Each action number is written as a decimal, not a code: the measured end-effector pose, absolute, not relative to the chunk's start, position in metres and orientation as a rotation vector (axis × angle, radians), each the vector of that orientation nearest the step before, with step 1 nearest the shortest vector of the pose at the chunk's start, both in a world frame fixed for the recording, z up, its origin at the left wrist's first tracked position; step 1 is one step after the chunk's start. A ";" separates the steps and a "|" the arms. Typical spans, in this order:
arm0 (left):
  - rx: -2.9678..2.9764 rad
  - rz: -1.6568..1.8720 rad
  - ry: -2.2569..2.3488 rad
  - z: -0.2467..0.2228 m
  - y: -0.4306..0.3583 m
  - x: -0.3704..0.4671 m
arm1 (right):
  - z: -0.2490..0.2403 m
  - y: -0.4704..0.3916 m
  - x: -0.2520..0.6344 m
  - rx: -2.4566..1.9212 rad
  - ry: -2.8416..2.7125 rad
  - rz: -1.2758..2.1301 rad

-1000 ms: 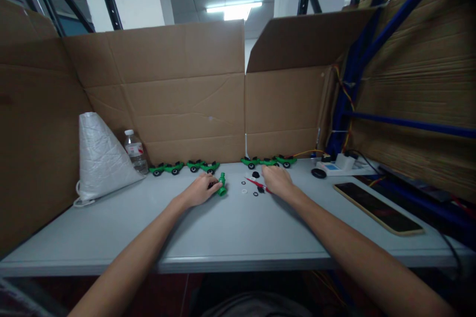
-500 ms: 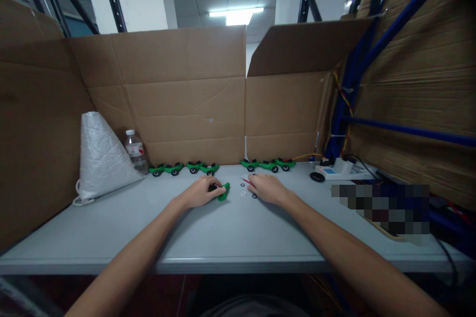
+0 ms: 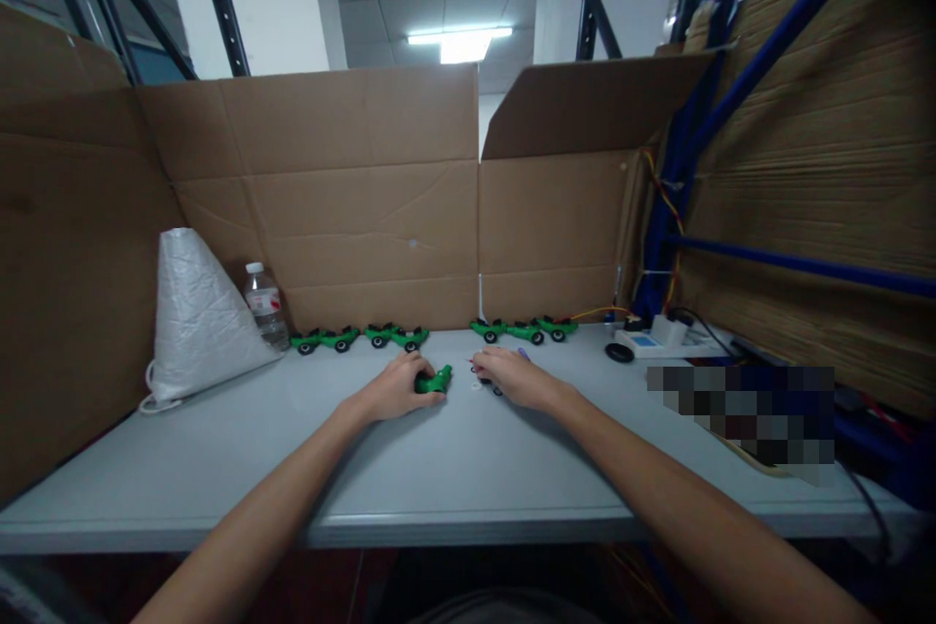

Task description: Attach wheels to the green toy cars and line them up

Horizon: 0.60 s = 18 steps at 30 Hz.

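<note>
A green toy car body (image 3: 436, 380) lies in the grip of my left hand (image 3: 399, 386), its front end sticking out to the right. My right hand (image 3: 516, 377) is closed over the table to the right of it, pinching a thin tool with a red tip (image 3: 472, 362); a purple bit (image 3: 524, 354) shows above the knuckles. Small rings lie by its fingertips, among them a pale ring (image 3: 477, 386) and a black ring (image 3: 497, 392), partly hidden by the hand.
Green toy cars (image 3: 326, 341) stand along the back of the table (image 3: 468, 468), with more cars (image 3: 523, 331) to the right. A silvery bag (image 3: 197, 322) and a bottle (image 3: 264, 305) are at left. At right are a power strip (image 3: 673, 341) and a black disc (image 3: 619, 353).
The green body in my left hand has turned to lie more level, with more of it showing. My right hand has shifted slightly left with the tool, over the rings.
</note>
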<state>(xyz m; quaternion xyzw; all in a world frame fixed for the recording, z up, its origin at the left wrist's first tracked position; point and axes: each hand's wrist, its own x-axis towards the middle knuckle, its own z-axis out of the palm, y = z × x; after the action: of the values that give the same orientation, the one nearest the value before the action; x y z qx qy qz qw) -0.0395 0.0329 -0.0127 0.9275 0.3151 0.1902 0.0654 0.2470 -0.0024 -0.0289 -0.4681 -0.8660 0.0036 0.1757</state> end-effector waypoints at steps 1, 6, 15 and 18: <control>2.791 0.587 0.953 -0.013 0.033 -0.039 | -0.030 -0.001 0.247 -1.315 -2.452 0.026; 2.743 0.700 1.013 -0.013 0.031 -0.039 | -0.033 0.002 0.247 -1.301 -2.448 0.067; 2.534 0.760 1.163 -0.007 0.029 -0.038 | -0.022 -0.008 0.244 -1.294 -2.389 0.006; 2.425 0.798 1.146 -0.007 0.027 -0.035 | -0.021 -0.007 0.239 -1.219 -2.196 0.101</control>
<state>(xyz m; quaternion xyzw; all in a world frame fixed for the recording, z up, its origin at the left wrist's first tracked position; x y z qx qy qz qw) -0.0347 0.0267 -0.0074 0.8539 0.4034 0.2809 0.1709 0.2386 -0.0070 -0.0213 -0.4611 -0.8309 0.0383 0.3090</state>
